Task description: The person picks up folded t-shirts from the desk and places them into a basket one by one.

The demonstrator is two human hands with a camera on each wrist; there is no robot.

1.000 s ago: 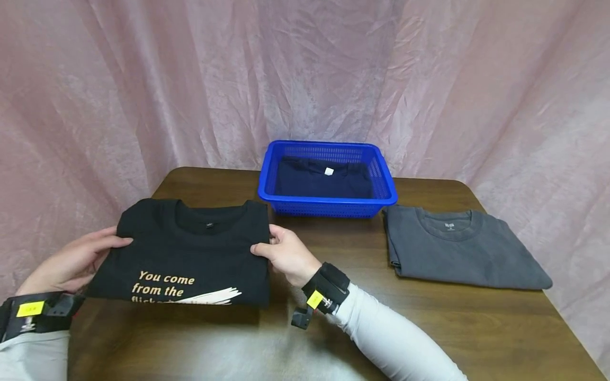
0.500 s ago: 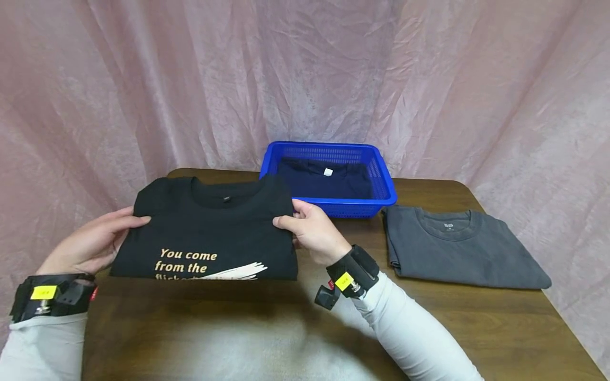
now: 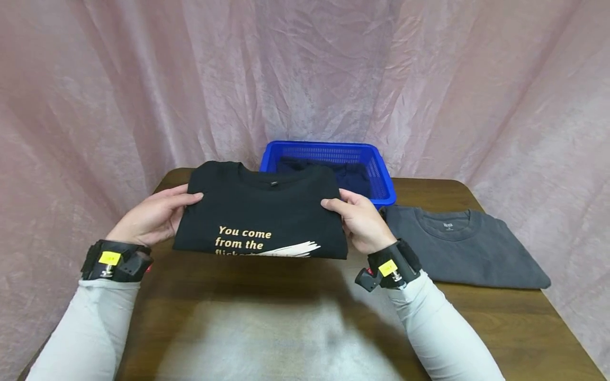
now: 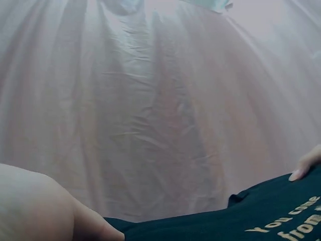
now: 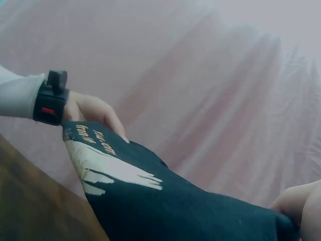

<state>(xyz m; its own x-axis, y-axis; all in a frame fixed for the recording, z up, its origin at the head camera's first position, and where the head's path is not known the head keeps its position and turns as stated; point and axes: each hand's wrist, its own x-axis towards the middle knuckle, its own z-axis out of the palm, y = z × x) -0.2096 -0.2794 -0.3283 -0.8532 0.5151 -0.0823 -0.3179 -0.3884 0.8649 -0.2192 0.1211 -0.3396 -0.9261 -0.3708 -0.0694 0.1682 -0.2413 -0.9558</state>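
Note:
A folded black T-shirt [image 3: 267, 211] with gold lettering and a white brush-stroke print is held up above the table between both hands. My left hand [image 3: 154, 214] pinches its left side, thumb on top and the other fingers underneath. On the opposite side my right hand [image 3: 359, 219] grips the edge the same way. In the right wrist view the T-shirt [image 5: 190, 211] slopes between the two hands. Just behind it stands a blue plastic basket [image 3: 383, 177], its front left part hidden by the shirt. Inside the basket lies folded navy clothing [image 3: 355, 174], partly covered in this view.
A folded dark grey T-shirt [image 3: 467, 248] lies on the right of the brown wooden table [image 3: 505, 323], close to the basket's front right corner. A pink curtain [image 3: 305, 79] hangs behind the table's far edge.
Both hands have carried the black T-shirt up, right and away from the body, so it now overlaps the basket's front left. The basket and grey T-shirt have stayed put.

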